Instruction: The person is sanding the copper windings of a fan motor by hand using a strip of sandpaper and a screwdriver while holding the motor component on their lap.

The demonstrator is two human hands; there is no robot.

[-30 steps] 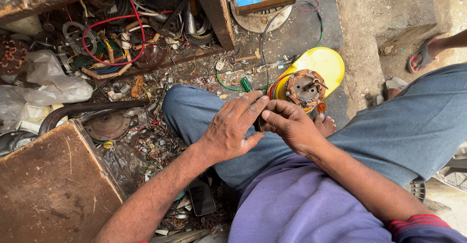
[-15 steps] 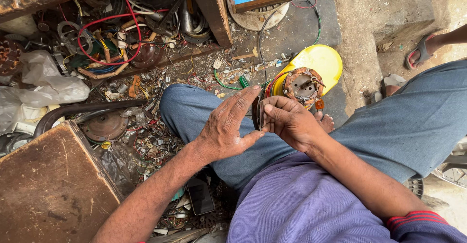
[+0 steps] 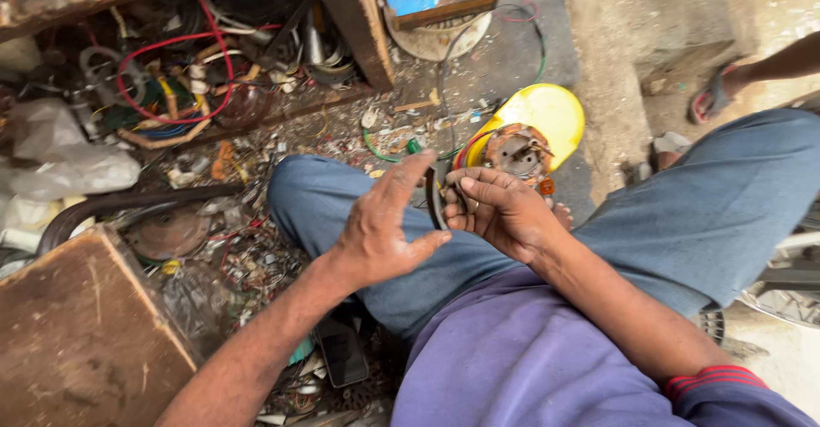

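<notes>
I sit on the floor with my knees apart, in blue trousers. My right hand [image 3: 500,213] is closed around a small dark flat part [image 3: 436,198] held edge-on above my left knee. My left hand [image 3: 384,226] is beside it with fingers spread, thumb and forefinger near the part's edges. Just beyond my hands lies a yellow bowl-shaped housing [image 3: 551,118] with a rusty round motor piece [image 3: 517,149] in it, with coloured wires running out.
Scrap litters the ground: red and green wires [image 3: 171,94], metal rings, plastic bags [image 3: 68,166]. A rusty brown box [image 3: 77,333] stands at lower left, a dark phone [image 3: 342,352] by my thigh. Another person's sandalled foot [image 3: 726,90] is at the upper right.
My left hand has lifted off the right hand and opened its fingers. The dark part now shows between the two hands.
</notes>
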